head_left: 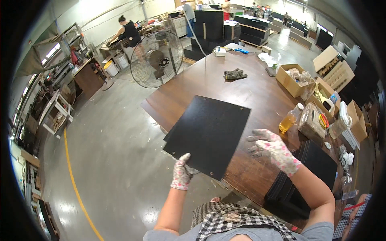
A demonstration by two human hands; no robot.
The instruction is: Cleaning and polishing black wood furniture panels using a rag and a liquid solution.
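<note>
My left hand point(182, 173), in a white floral glove with a greyish palm, grips a flat black panel point(209, 136) by its near-left edge, thumb on top. Small holes show near the panel's corners. A second dark edge peeks out along its left side, so another panel may lie beneath. The panel is tilted over the brown table's left edge. To its right, my gloved right hand point(273, 148) hovers apart from it with fingers spread and nothing held. Below my right forearm, a stack of black panels point(317, 164) lies on the table, partly hidden by the arm.
On the brown table point(181, 94) lie a dark glove point(235, 74), a bottle of amber liquid point(291, 117), a plastic-wrapped block point(313, 120) and open cardboard boxes point(295, 80). A large fan point(157, 59) stands beyond the table's left edge. People work farther back.
</note>
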